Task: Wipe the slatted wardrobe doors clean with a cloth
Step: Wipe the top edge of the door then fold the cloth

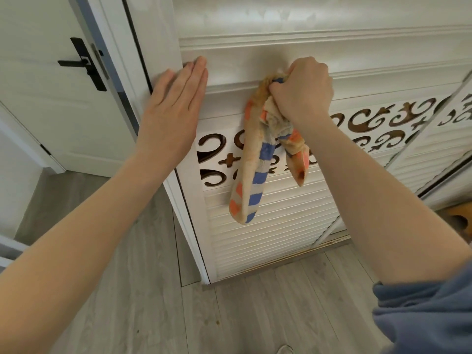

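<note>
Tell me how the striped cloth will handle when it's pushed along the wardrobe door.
Probably floppy: the cloth hangs in limp loops below the right hand that grips it. Likely light, since one bunched grip carries it. Its loose tails may catch in the cut-out scrollwork.

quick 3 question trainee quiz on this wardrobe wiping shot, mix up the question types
1. True or false: the left hand rests with straight fingers against the wardrobe.
2. Which grips the cloth? A the left hand, B the right hand.
3. Fill in: the cloth's stripes are orange and ___.

Key: 1 true; 2 B; 3 blue.
</note>
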